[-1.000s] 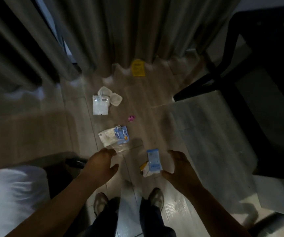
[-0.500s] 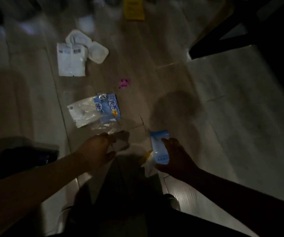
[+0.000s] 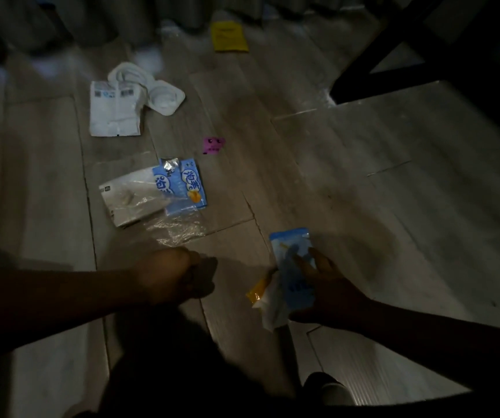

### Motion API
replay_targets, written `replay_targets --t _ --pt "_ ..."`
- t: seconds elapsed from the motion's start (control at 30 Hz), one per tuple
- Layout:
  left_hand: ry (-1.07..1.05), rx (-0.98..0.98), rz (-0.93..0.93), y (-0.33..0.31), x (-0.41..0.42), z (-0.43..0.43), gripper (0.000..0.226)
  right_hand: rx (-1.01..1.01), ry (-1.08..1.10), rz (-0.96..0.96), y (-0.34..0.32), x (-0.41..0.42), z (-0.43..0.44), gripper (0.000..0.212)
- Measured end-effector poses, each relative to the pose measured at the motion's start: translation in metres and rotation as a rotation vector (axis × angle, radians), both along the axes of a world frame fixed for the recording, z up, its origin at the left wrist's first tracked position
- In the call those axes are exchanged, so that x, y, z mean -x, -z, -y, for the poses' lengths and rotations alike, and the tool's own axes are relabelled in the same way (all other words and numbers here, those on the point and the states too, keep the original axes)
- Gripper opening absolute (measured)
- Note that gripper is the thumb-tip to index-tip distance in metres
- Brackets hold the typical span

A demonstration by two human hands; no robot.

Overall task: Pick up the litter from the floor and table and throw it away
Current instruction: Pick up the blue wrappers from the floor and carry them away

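Litter lies across the wooden floor. My right hand (image 3: 327, 285) grips a light-blue wrapper (image 3: 292, 251) bunched with a white tissue (image 3: 273, 312) and a yellow scrap (image 3: 256, 292). My left hand (image 3: 167, 273) hovers with curled fingers just below a crumpled clear plastic film (image 3: 179, 229), holding nothing that I can see. Beyond the film lie a blue snack wrapper (image 3: 187, 185) and a white packet (image 3: 128, 200). Farther off are a pink scrap (image 3: 212, 145), a white pouch (image 3: 114, 111), a white plastic tray (image 3: 164, 98) and a yellow packet (image 3: 229, 36).
Dark furniture legs (image 3: 393, 55) cut across the upper right. Curtains (image 3: 92, 19) hang along the far edge of the floor. My shoe (image 3: 333, 390) shows at the bottom. The room is dim.
My view has dropped closer to the floor. My right hand has closed round the blue wrapper and tissue. My left hand's fingers have curled in just short of the clear film.
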State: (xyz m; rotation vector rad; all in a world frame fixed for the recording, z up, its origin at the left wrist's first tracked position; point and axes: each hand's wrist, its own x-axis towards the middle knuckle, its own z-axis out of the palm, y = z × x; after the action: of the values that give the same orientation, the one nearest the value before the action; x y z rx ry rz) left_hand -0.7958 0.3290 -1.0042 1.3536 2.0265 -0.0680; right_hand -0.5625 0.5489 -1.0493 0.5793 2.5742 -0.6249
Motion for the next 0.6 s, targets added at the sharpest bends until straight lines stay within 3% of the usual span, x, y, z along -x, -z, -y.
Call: replay_targets --t 0.4,0.6 --pt "-0.025 0.052 -0.05 0.006 0.008 0.02 0.033 0.131 0.178 0.077 0.029 0.024 0.018 0.133" --pt "-0.042 0.086 -0.09 0.015 0.024 0.037 0.04 -0.245 0.108 -0.011 0.055 0.019 0.041 0.126"
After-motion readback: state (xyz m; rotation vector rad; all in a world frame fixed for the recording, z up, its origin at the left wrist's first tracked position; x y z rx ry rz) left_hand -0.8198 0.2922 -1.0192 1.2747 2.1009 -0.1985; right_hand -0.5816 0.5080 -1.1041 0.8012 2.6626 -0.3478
